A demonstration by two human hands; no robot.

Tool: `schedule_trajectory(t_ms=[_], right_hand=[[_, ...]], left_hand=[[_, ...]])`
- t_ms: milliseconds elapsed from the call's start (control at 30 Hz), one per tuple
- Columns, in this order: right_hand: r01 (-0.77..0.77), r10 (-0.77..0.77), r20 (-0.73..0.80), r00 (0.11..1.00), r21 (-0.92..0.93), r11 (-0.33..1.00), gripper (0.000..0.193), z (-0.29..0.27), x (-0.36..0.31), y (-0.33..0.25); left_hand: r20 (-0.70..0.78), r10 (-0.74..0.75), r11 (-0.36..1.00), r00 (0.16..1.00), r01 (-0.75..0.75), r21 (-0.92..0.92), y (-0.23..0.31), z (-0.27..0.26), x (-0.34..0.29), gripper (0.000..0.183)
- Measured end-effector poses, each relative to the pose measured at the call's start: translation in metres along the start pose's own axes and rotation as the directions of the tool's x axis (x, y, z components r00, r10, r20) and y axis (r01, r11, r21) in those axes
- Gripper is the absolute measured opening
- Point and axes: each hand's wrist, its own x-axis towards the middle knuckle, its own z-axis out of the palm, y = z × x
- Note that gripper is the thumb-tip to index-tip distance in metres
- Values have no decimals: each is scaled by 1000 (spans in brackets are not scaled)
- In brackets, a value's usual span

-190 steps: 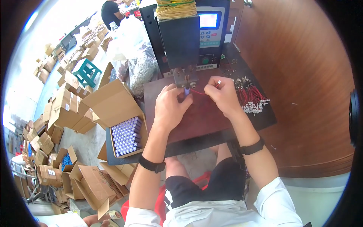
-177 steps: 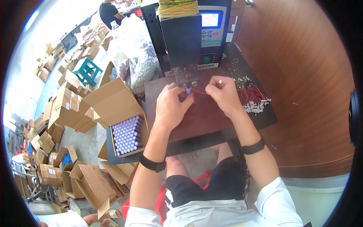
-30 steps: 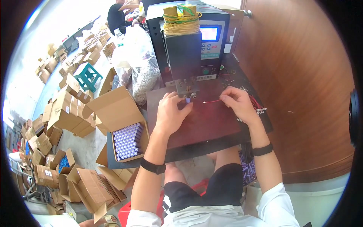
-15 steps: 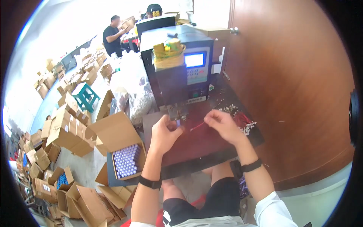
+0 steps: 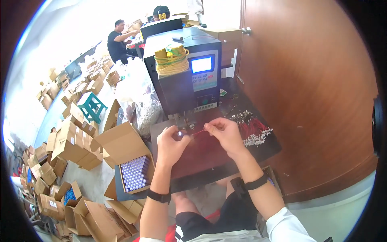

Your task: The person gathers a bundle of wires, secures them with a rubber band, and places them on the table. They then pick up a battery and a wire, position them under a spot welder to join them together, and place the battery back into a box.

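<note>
My left hand (image 5: 170, 147) is closed around a small purple cylindrical battery cell (image 5: 180, 134), one end of it facing up between thumb and fingers. A thin red wire (image 5: 198, 132) is pinched in my right hand (image 5: 226, 136); its free end reaches to the cell, though whether they touch I cannot tell. Both hands are over the reddish-brown tabletop (image 5: 201, 161), just in front of the metal electrodes (image 5: 186, 119) of a dark bench welding machine (image 5: 171, 94) with a lit screen. To the right of my right hand lies a bunch of red wires (image 5: 250, 128) with white connectors (image 5: 258, 139).
An open carton (image 5: 121, 141) full of purple cells (image 5: 134, 173) sits at the table's left. Cardboard boxes (image 5: 76, 143) and a green stool (image 5: 92, 107) stand on the floor. A brown door (image 5: 302, 101) borders the right side. Two people work at the back.
My right hand has moved left with the red wire, bringing its end to the cell. The cell in my left hand has tilted and shifted slightly left and down.
</note>
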Motion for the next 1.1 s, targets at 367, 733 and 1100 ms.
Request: schedule_trajectory(t_ms=[367,733,1100], right_hand=[[-76,100,-180,979,135,988,23,11,-1,-8],[-52,110,-273,956,212,976,26,26,2,-1],[-53,97,-268,958,166,985,27,27,2,0]], left_hand=[[79,41,999,996,-44,28,1,4,0,27],[149,116,986,982,-132,101,0,3,2,22],[138,126,987,982,-137,78,-1,3,1,24]])
